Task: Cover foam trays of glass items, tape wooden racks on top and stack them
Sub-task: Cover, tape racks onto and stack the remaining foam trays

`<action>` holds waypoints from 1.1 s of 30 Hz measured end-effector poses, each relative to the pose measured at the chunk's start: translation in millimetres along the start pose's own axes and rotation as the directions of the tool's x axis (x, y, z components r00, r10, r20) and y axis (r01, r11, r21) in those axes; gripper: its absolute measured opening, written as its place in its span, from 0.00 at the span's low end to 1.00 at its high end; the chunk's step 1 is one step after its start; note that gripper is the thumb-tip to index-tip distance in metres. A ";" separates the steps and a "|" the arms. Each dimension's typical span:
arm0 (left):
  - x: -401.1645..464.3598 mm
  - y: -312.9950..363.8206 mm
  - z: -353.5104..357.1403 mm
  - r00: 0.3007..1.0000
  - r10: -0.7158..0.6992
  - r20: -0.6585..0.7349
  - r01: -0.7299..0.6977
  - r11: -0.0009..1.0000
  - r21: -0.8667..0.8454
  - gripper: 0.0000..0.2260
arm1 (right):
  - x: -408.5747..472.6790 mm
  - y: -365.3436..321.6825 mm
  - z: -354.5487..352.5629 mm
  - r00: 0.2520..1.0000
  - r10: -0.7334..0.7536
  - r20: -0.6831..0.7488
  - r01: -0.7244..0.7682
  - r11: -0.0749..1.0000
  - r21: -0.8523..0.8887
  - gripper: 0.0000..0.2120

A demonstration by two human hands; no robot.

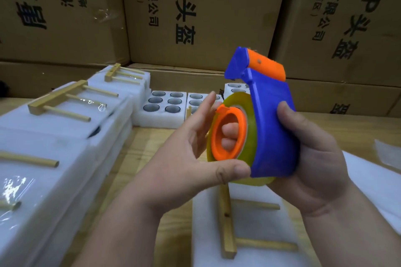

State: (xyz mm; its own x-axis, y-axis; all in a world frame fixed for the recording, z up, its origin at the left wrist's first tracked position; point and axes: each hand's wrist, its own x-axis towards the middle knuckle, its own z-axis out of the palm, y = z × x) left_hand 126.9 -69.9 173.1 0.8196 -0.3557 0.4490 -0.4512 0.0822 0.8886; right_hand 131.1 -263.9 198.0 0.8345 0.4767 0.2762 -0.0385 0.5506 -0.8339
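Nearest, under the hands, a covered foam tray lies on the table with a wooden rack resting on top, its pegs pointing right. Above it both hands hold a blue and orange tape dispenser. The right hand wraps around the blue body, its fingers showing through the orange hub. The left hand has its thumb pressed at the lower edge of the yellowish tape roll, the fingers straight beside the roll. At left, a row of covered trays carries racks under clear tape. Farther back, open trays show round glass items in their holes. Cardboard boxes with printed characters are stacked behind.
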 end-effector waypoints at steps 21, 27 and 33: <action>-3.5 12.6 7.9 0.989 0.144 0.018 -0.139 0.903 0.407 0.57 | -6.2 -15.7 -26.8 0.977 0.153 0.146 -0.148 0.988 -0.041 0.23; -2.0 16.7 15.5 0.983 0.185 -0.017 -0.158 0.877 0.454 0.57 | -1.0 -5.6 -18.8 0.993 -0.006 0.120 0.005 1.000 0.005 0.27; 1.4 15.4 9.5 0.994 0.102 -0.028 -0.077 0.873 0.481 0.58 | 1.5 -3.5 -11.5 0.997 -0.069 -0.034 0.062 0.984 -0.165 0.24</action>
State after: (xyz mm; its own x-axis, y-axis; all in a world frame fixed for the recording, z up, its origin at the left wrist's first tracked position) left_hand 117.7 -78.0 186.6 0.7785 -0.3197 0.5401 -0.6267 -0.3486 0.6969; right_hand 138.8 -273.0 195.8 0.8536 0.4140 0.3161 0.1047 0.4582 -0.8827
